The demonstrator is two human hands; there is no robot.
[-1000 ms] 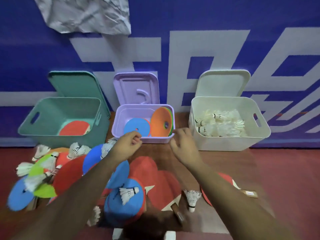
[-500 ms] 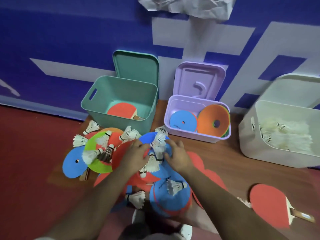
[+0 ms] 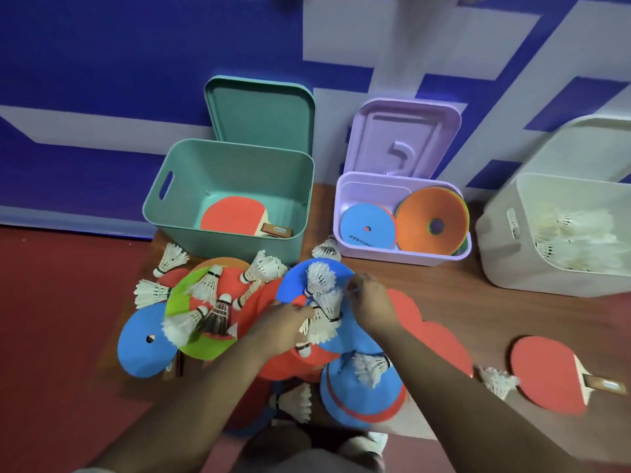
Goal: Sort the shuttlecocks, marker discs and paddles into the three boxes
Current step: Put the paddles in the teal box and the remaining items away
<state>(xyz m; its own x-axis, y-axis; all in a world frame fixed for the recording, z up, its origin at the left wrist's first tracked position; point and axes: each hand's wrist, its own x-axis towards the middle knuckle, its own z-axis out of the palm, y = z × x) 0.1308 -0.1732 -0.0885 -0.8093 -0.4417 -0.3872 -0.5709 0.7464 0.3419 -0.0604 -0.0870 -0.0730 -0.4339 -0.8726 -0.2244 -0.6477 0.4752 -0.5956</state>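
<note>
Shuttlecocks, marker discs and red paddles lie in a heap on the floor. Uppermost is a blue marker disc (image 3: 296, 280) carrying a few white shuttlecocks (image 3: 321, 277). My right hand (image 3: 373, 306) pinches that disc's right rim. My left hand (image 3: 282, 328) reaches in from the near left, its fingertips at the shuttlecocks' cork ends; its grip is hidden. The green box (image 3: 191, 186) holds a red paddle (image 3: 232, 216). Inside the purple box (image 3: 403, 256) are blue and orange discs. The white box (image 3: 505, 268) contains shuttlecocks.
A green disc (image 3: 201, 346), a second blue disc (image 3: 143, 349) and several shuttlecocks lie at the heap's left. Another blue disc (image 3: 345, 397) with one shuttlecock sits near my feet. A lone paddle (image 3: 543, 377) and shuttlecock (image 3: 496, 382) lie right. Box lids lean on the blue wall.
My view has swung left and down from the boxes onto the heap. Both hands dropped from the purple box's front to the blue disc and its shuttlecocks.
</note>
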